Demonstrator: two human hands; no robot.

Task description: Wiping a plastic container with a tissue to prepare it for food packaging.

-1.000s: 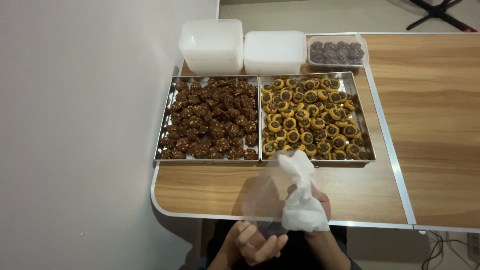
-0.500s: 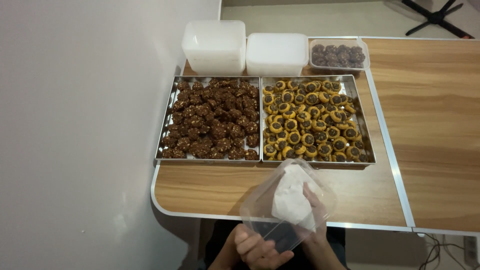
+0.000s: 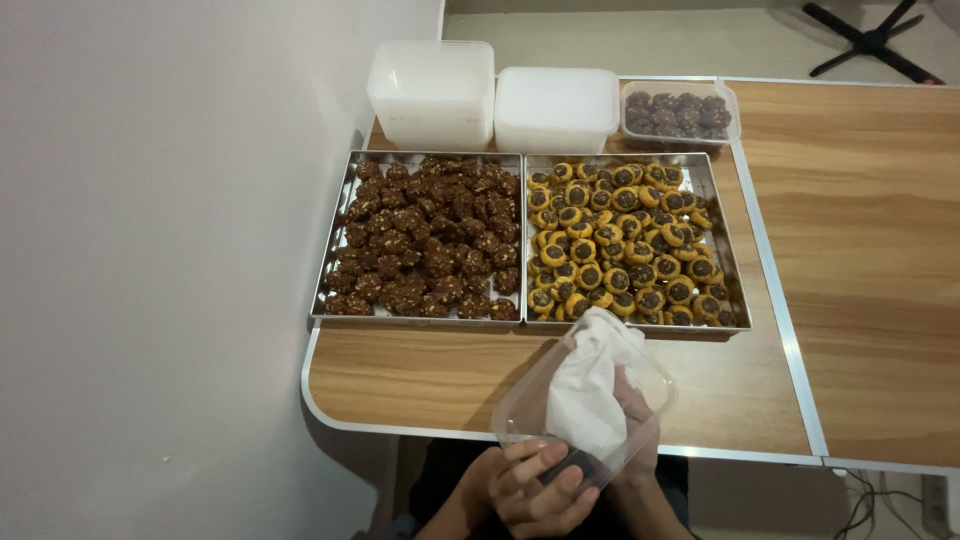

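My left hand (image 3: 535,485) grips the near edge of a clear plastic container (image 3: 530,405), fingers curled around its rim. My right hand (image 3: 632,420) is inside the container, pressing a white tissue (image 3: 590,385) against its inner wall (how its fingers lie I cannot tell, since the tissue covers most of them). Just beyond my hands, on the wooden table (image 3: 420,375), sits a tray of yellow-rimmed cookies (image 3: 622,240); a tray of dark chocolate cookies (image 3: 425,235) lies beyond and to the left.
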